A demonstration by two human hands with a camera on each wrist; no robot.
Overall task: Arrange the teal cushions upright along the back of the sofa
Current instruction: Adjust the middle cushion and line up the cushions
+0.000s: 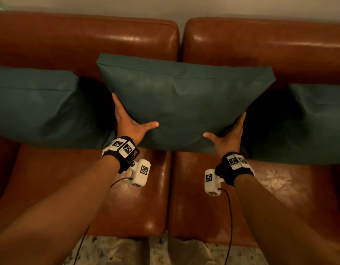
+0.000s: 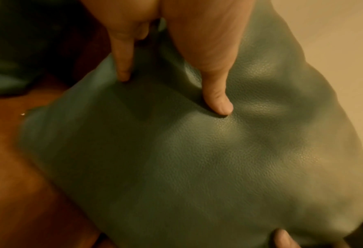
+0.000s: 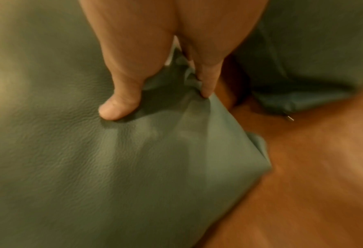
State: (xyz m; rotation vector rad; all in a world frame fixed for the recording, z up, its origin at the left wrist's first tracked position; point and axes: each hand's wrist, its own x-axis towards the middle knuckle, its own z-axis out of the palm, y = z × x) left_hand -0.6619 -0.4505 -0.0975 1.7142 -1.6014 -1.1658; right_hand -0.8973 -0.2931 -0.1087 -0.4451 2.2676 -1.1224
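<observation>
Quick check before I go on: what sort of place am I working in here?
Most likely a home living room: a brown leather sofa set against a plain wall, teal cushions propped along its back, and speckled flooring in front of the seat.

I look down on a brown leather sofa (image 1: 261,46) filling the frame, warm light glinting off it. A pale wall (image 1: 165,6) runs along the top, speckled floor (image 1: 111,249) at the bottom.

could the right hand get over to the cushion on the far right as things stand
Probably yes, but not yet: the right hand grips the middle cushion. The right cushion sits just beside it, nothing between them.
</observation>
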